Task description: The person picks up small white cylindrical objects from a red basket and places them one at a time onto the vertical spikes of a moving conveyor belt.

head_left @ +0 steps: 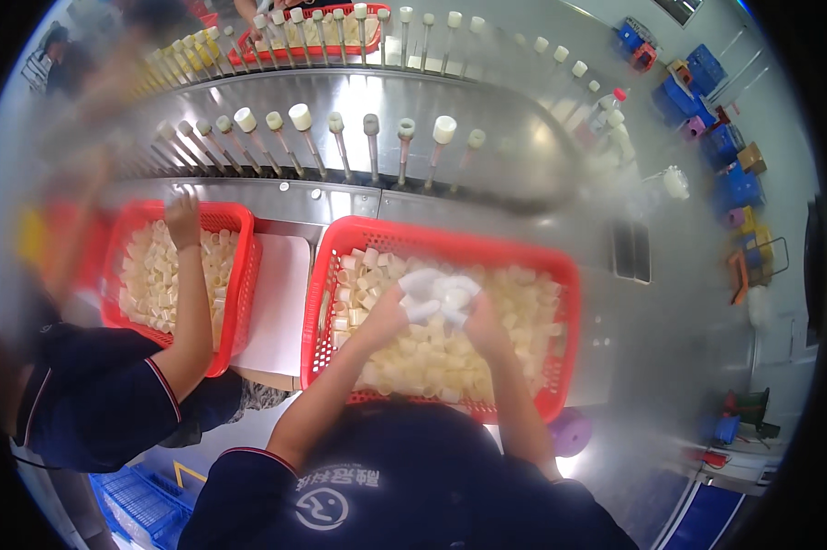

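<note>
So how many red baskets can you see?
3, maybe 4. One basket sits under both hands, full of cream caps. A second is to the left, at a co-worker's arm. A third lies beyond the pegs. A blurred red shape far left may be another.

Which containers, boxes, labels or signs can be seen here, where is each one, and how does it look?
Red basket: centre, mesh plastic, full of cream caps.
Second red basket: left, same kind.
Blue crates: upper right, stacked on the floor.
Brown box: among the crates.
No readable sign or screen.
</note>
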`<move>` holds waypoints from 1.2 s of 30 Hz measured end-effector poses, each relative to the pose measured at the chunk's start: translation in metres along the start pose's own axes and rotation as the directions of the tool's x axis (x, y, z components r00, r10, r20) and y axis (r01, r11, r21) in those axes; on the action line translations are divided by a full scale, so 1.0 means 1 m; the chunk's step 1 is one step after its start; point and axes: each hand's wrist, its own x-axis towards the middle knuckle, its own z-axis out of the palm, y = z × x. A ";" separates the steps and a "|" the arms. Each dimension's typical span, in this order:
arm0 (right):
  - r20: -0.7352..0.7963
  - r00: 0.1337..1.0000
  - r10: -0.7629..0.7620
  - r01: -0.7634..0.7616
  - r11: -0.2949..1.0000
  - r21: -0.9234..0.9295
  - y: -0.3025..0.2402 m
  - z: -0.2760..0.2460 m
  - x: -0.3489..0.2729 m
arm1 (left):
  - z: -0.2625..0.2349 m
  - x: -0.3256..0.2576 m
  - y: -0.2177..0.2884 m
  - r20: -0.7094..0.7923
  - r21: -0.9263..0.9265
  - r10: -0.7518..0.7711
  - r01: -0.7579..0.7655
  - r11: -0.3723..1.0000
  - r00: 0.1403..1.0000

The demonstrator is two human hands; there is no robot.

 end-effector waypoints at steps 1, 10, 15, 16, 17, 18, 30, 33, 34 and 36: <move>0.019 1.000 0.009 -0.009 1.000 0.017 0.000 0.004 0.002 | -0.006 0.001 0.003 0.012 0.126 0.084 -0.085 0.988 0.996; -0.116 0.983 0.141 -0.102 0.952 0.287 0.000 0.010 0.028 | -0.067 0.036 0.042 -0.355 0.330 0.330 -0.213 0.920 0.875; -0.048 0.927 0.371 -0.289 0.791 0.540 0.003 -0.006 0.040 | -0.090 0.085 0.125 -0.462 0.764 0.802 -0.288 0.577 0.380; -0.006 0.950 0.313 -0.254 0.782 0.569 0.005 -0.006 0.044 | -0.088 0.093 0.140 -0.515 0.737 0.748 -0.229 0.636 0.418; -0.016 0.953 0.304 -0.241 0.787 0.568 0.007 -0.007 0.049 | -0.087 0.101 0.153 -0.497 0.787 0.781 -0.183 0.589 0.377; -0.026 0.955 0.296 -0.229 0.790 0.568 0.009 -0.007 0.054 | -0.084 0.105 0.163 -0.422 0.849 0.845 -0.183 0.496 0.329; -0.104 0.994 -0.022 0.059 0.931 0.360 -0.048 -0.033 0.106 | -0.067 0.111 0.161 -0.264 0.961 0.622 0.255 0.105 0.737; -0.287 0.943 -0.168 0.180 0.984 0.015 -0.087 -0.035 0.146 | -0.068 0.101 0.153 -0.217 0.961 0.372 0.130 0.244 0.902; -0.369 0.866 -0.339 0.235 0.925 -0.298 -0.097 -0.036 0.156 | -0.066 0.092 0.143 -0.190 0.896 0.340 0.022 0.444 0.921; -0.369 0.737 -0.566 0.277 0.751 -0.599 -0.109 -0.036 0.170 | -0.064 0.075 0.118 -0.114 0.611 0.267 -0.144 0.779 0.957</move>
